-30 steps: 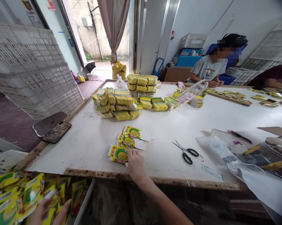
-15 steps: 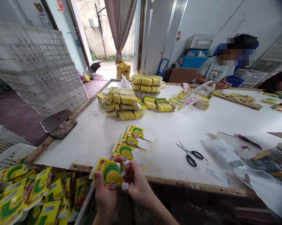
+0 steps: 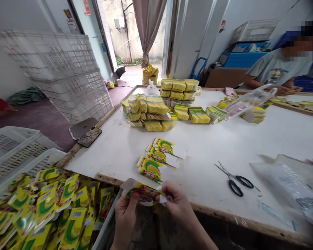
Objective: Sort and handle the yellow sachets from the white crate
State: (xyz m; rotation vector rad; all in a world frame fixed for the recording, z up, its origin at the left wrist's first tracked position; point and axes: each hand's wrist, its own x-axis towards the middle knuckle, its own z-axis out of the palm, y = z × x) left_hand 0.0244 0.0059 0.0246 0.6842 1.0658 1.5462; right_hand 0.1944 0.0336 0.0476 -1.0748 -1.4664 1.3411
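Note:
Both my hands hold one yellow-green packet (image 3: pixel 142 190) flat, just in front of the table's near edge. My left hand (image 3: pixel 125 217) grips its left side with fingers curled under it. My right hand (image 3: pixel 177 205) pinches its right end, where a white tab shows. On the white table (image 3: pixel 211 146) just beyond lie three similar packets (image 3: pixel 158 158) overlapping in a short row. A white crate (image 3: pixel 48 158) full of several such packets (image 3: pixel 49 208) stands at my lower left.
Black-handled scissors (image 3: pixel 236 180) lie right of the row. Bundled packet stacks (image 3: pixel 159 106) crowd the table's far middle. Two phones (image 3: pixel 85 132) rest on the left edge. Clear plastic bags (image 3: pixel 286 187) lie at right. A seated person (image 3: pixel 278 69) works at the far side; white crates (image 3: pixel 68 69) are stacked left.
The packet has tipped from face-up to nearly flat and edge-on in both hands. My view has swung left, so the table and scissors have slid right.

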